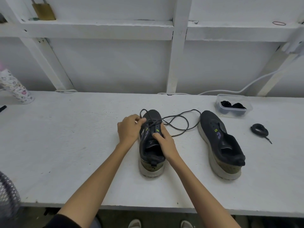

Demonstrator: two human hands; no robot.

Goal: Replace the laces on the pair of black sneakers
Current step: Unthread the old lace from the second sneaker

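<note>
Evidently the sneaker (151,155), mid-counter (65,145), is steadied by the right grip (164,139), clamped on its 3 o'clock side — so the lace (195,110), pinched in the left grip (130,129), can be threaded.

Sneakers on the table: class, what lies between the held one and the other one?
In the head view, loose loops of the dark lace, trailing from the held sneaker, lie on the table between it and the other sneaker.

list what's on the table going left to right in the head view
bottle → left hand → first shoe → lace → second shoe → coiled lace
</note>
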